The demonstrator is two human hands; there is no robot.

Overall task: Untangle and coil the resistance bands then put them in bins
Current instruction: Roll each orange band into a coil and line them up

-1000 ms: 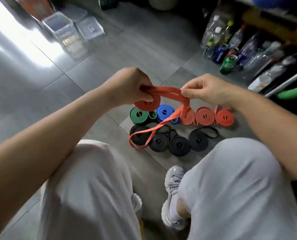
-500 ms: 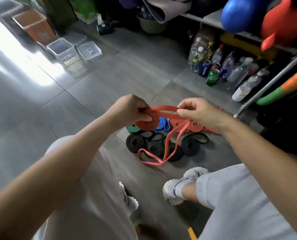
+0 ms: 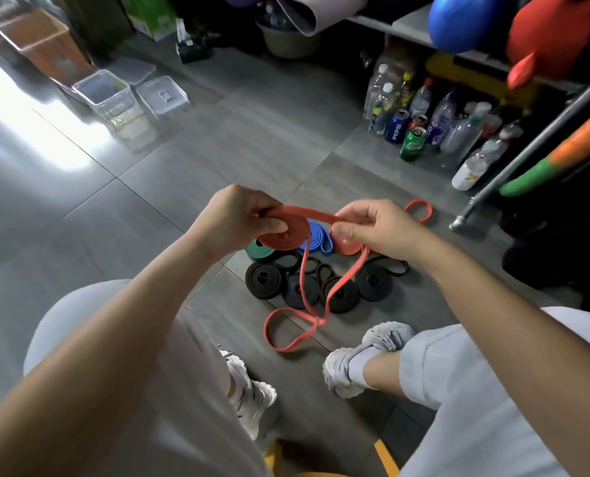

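Head view: left hand (image 3: pixel 238 215) and right hand (image 3: pixel 379 228) pinch orange band (image 3: pixel 281 238); blue can (image 3: pixel 397 127) reads PEPSI.

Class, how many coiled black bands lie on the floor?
4, in a row on the floor: leftmost coil, second coil, third coil, rightmost coil. The dangling orange band crosses two; more may be hidden.

The long band (image 3: pixel 281 237) is orange-red. On the grey tiled floor (image 3: pixel 252 139) sit a blue coil (image 3: pixel 316 235), a green coil (image 3: pixel 259 252) and black coils (image 3: pixel 264 278). The bins (image 3: pixel 114 111) are clear, the trousers (image 3: pixel 476 407) pale grey.
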